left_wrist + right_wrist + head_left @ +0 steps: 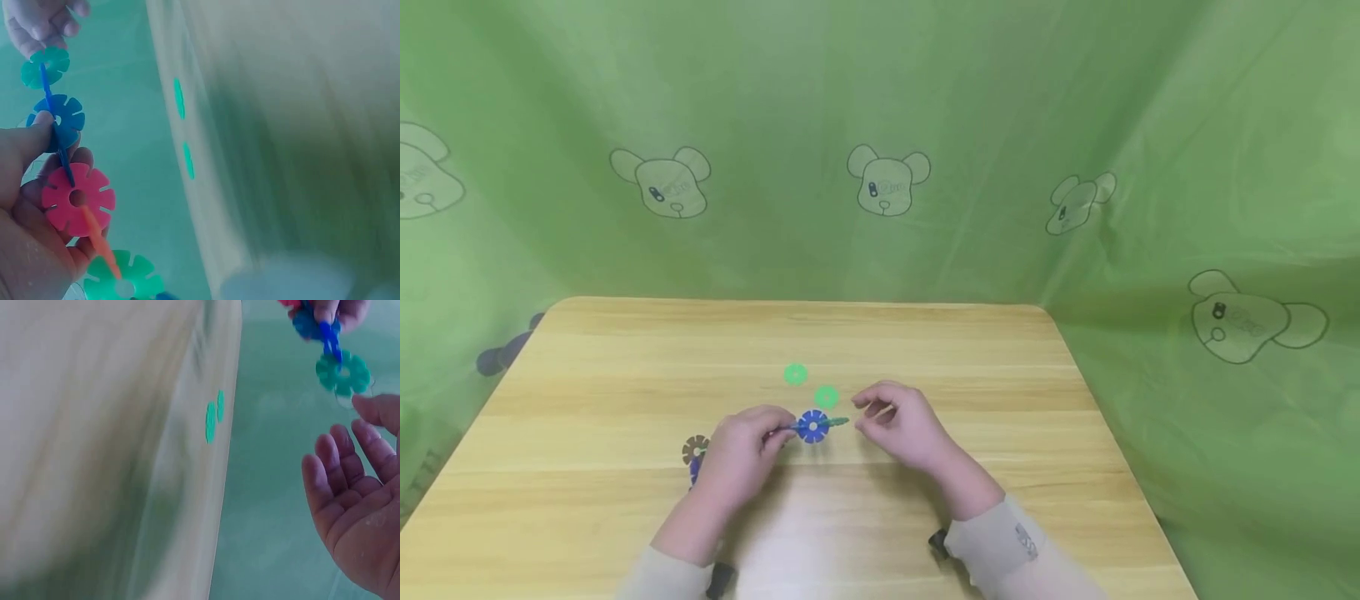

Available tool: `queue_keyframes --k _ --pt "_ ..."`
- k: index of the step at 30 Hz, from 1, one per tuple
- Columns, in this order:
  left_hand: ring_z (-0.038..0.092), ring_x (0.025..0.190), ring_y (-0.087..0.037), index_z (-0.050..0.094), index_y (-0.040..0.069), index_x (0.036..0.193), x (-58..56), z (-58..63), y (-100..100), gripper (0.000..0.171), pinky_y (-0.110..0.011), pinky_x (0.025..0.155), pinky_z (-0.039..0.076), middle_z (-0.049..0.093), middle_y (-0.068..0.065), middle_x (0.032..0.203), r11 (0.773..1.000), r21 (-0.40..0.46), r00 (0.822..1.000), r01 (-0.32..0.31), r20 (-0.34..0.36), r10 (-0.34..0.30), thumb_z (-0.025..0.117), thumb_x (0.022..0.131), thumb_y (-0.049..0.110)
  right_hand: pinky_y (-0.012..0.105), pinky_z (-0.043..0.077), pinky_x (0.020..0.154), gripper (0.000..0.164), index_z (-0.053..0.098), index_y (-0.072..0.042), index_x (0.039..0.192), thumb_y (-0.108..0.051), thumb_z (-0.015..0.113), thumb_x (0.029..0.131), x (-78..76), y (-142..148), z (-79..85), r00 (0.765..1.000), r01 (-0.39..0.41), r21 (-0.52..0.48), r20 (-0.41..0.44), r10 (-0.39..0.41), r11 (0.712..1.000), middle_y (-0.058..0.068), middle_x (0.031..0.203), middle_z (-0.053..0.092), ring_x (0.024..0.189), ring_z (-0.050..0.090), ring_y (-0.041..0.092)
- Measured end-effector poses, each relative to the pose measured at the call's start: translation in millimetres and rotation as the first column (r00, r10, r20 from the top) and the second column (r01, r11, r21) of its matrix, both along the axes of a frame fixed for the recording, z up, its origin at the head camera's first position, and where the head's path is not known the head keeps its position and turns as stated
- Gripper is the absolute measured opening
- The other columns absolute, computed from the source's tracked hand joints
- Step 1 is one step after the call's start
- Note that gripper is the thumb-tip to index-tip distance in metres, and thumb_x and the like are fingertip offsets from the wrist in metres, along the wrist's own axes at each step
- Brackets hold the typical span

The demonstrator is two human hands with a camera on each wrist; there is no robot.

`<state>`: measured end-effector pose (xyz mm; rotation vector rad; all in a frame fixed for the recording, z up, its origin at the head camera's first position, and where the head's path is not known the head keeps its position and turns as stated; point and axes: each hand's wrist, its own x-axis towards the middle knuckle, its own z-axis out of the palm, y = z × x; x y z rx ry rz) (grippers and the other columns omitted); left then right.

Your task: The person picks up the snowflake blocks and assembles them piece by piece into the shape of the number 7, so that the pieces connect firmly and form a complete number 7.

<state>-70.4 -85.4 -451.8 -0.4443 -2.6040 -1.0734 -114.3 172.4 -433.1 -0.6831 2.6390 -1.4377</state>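
Note:
My left hand point(741, 450) pinches a chain of notched plastic discs slotted crosswise into one another. In the left wrist view its thumb lies on a blue disc point(72, 112), with fingers behind a pink disc point(94, 212). Below these are an orange disc point(100, 240) seen edge-on and a bright green disc point(140, 275). A dark-green disc point(356, 375) forms the chain's right end. Close beside it, my right hand point(910, 425) holds nothing, its fingers loosely bent and thumb apart. Past the left hand show a brown disc point(688, 450) and another blue disc point(695, 471), partly hidden.
Two loose green discs, one farther back point(788, 373) and one nearer point(820, 398), lie flat on the wooden table point(962, 358) beyond the hands. A green curtain point(775, 250) with printed bear heads surrounds the table's back and sides.

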Motion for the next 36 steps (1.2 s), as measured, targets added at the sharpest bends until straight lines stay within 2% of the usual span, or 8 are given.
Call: queue_keyframes --k 5,10,14,20,24,29,31,36 --pt "0.077 0.098 -0.025 0.079 0.011 0.095 -0.5 -2.3 -3.1 0.013 -0.055 0.098 0.058 0.080 -0.005 0.104 1.000 -0.007 0.999 -0.002 -0.051 0.001 0.085 0.086 0.003 0.030 0.062 0.084 0.022 0.075 -0.004 0.114 -0.001 0.077 0.093 -18.9 -5.9 -4.1 0.996 0.085 0.092 -0.027 -0.082 0.992 0.007 0.110 0.075 0.095 0.067 0.017" --pt "0.076 0.101 -0.024 0.080 0.012 0.098 1.5 -4.5 -2.3 0.013 -0.063 0.102 0.047 0.080 -0.002 0.108 1.000 -0.015 1.000 -0.009 0.000 0.009 0.084 0.088 0.007 0.037 0.060 0.091 0.032 0.073 -0.003 0.125 -0.010 0.079 0.094 -34.7 -21.1 -13.0 0.995 0.101 0.222 -0.004 -0.102 0.970 0.007 0.116 0.074 0.103 0.067 0.022" --pt "0.076 0.102 -0.025 0.080 0.012 0.101 1.9 -5.5 -1.8 0.013 -0.063 0.105 0.044 0.079 -0.002 0.110 1.000 -0.022 1.000 -0.003 0.028 0.003 0.083 0.089 0.008 0.044 0.058 0.099 0.044 0.068 -0.003 0.134 -0.020 0.079 0.096 -44.6 -31.8 -23.3 0.995 0.087 0.345 0.009 -0.096 0.935 0.011 0.121 0.071 0.110 0.067 0.027" --pt "0.076 0.102 -0.024 0.080 0.011 0.101 2.5 -7.1 -2.3 0.013 -0.063 0.105 0.044 0.079 -0.002 0.111 1.000 -0.019 0.999 0.002 0.032 -0.002 0.083 0.089 0.008 0.047 0.054 0.107 0.060 0.062 0.000 0.143 -0.032 0.079 0.096 -55.6 -44.0 -38.2 0.997 0.058 0.499 0.008 -0.072 0.864 0.018 0.129 0.067 0.117 0.066 0.032" --pt "0.076 0.102 -0.024 0.080 0.011 0.101 1.7 -8.5 -2.3 0.013 -0.063 0.105 0.045 0.079 -0.002 0.111 1.000 -0.015 1.000 0.005 0.024 -0.005 0.083 0.089 0.008 0.047 0.056 0.103 0.064 0.062 0.000 0.144 -0.040 0.078 0.096 -58.6 -52.7 -44.6 0.998 0.052 0.577 0.000 -0.064 0.815 0.019 0.128 0.066 0.115 0.065 0.033" --pt "0.076 0.101 -0.023 0.080 0.012 0.100 1.4 -8.2 -2.0 0.014 -0.062 0.102 0.046 0.080 -0.002 0.110 1.000 -0.016 1.000 0.005 -0.003 -0.005 0.084 0.088 0.008 0.042 0.059 0.090 0.059 0.065 -0.005 0.142 -0.044 0.076 0.098 -59.5 -61.6 -48.9 0.997 0.068 0.646 -0.015 -0.076 0.761 0.014 0.121 0.064 0.105 0.060 0.027" --pt "0.076 0.100 -0.023 0.080 0.013 0.100 1.4 -7.7 -2.0 0.014 -0.062 0.102 0.046 0.080 -0.001 0.110 1.000 -0.019 1.000 0.002 -0.009 -0.002 0.084 0.088 0.008 0.038 0.058 0.086 0.056 0.067 -0.007 0.141 -0.042 0.076 0.098 -59.7 -63.8 -49.5 0.996 0.075 0.655 -0.014 -0.087 0.752 0.012 0.119 0.063 0.102 0.058 0.024" --pt "0.076 0.100 -0.022 0.080 0.013 0.099 1.2 -7.3 -2.5 0.013 -0.062 0.101 0.047 0.080 -0.001 0.109 1.000 -0.018 1.000 0.001 -0.016 -0.002 0.085 0.087 0.008 0.035 0.057 0.084 0.052 0.069 -0.008 0.138 -0.037 0.078 0.097 -60.0 -66.9 -49.8 0.993 0.093 0.641 -0.003 -0.119 0.762 0.009 0.115 0.062 0.099 0.056 0.022"
